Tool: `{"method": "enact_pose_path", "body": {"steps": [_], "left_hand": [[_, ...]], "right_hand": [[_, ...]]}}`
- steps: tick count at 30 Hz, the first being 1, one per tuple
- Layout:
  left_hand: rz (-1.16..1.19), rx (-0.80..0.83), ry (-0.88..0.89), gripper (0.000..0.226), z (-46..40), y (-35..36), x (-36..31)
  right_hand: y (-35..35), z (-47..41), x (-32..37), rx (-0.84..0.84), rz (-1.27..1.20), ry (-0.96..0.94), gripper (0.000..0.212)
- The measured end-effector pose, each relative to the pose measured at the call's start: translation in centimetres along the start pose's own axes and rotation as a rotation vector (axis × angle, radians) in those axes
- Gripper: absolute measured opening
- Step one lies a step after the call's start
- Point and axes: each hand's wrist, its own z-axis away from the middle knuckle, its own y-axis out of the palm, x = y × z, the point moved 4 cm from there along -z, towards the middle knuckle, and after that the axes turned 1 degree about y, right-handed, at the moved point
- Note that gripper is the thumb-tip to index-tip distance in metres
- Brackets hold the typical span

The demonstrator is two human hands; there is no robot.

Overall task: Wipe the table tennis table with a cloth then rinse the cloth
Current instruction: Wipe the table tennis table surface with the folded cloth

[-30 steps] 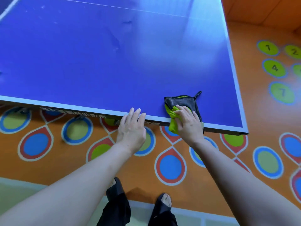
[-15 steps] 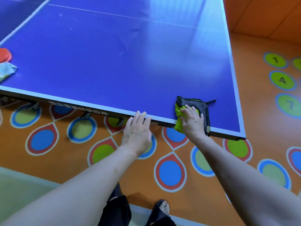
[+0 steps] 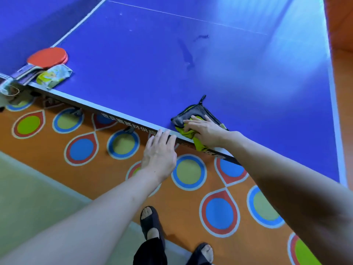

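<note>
The blue table tennis table [image 3: 219, 69] fills the upper part of the view, its white-lined near edge running diagonally. A grey and yellow-green cloth [image 3: 192, 119] lies bunched on that near edge, part of it hanging over the side. My right hand [image 3: 206, 131] presses flat on the cloth with fingers spread over it. My left hand [image 3: 159, 150] rests with fingertips on the table's edge just left of the cloth, holding nothing. A few dark wet streaks mark the table surface farther in.
A red paddle [image 3: 46, 58] and a small printed packet [image 3: 54, 75] lie on the table's left corner. Below is an orange floor [image 3: 95, 173] with coloured circle patterns and a pale green strip. My feet in dark sandals [image 3: 151, 224] stand near the table.
The view has swung left, bringing the paddle and packet into sight. My right hand and the cloth have slid left along the near edge, with my left hand keeping beside them.
</note>
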Motion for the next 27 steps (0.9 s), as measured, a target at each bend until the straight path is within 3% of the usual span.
{"method": "enact_pose_path", "body": {"steps": [3, 7, 8, 11, 13, 21, 27], "left_hand": [[0.002, -0.036, 0.006, 0.045, -0.4, 0.8, 1.8], [0.011, -0.055, 0.032, 0.044, -1.8, 0.6, 2.8], [0.012, -0.057, 0.03, 0.044, -2.3, 0.5, 3.0], [0.043, -0.051, 0.03, 0.047, -4.0, 0.1, 3.8], [0.047, -0.062, 0.038, 0.048, -5.2, -0.2, 4.2], [0.074, -0.044, 0.084, 0.049, -12.0, -0.5, 7.1], [0.046, -0.066, 0.142, 0.05, -18.6, -1.2, 10.4]], "right_hand": [[-1.0, 0.9, 0.1, -0.045, -0.043, 0.071, 0.038], [-1.2, 2.0, 1.6, -0.54, -0.118, 0.312, 0.039], [-0.8, 1.5, 2.0, -0.565, -0.1, 0.404, 0.043], [1.5, -1.0, 2.8, -0.367, -0.099, 0.651, 0.06], [2.4, -2.0, 2.7, -0.347, -0.047, 0.685, 0.062], [0.4, -6.1, -0.2, -0.363, 0.15, 0.478, 0.068], [-2.0, -10.8, -1.6, -0.406, 0.201, 0.426, 0.064]]}}
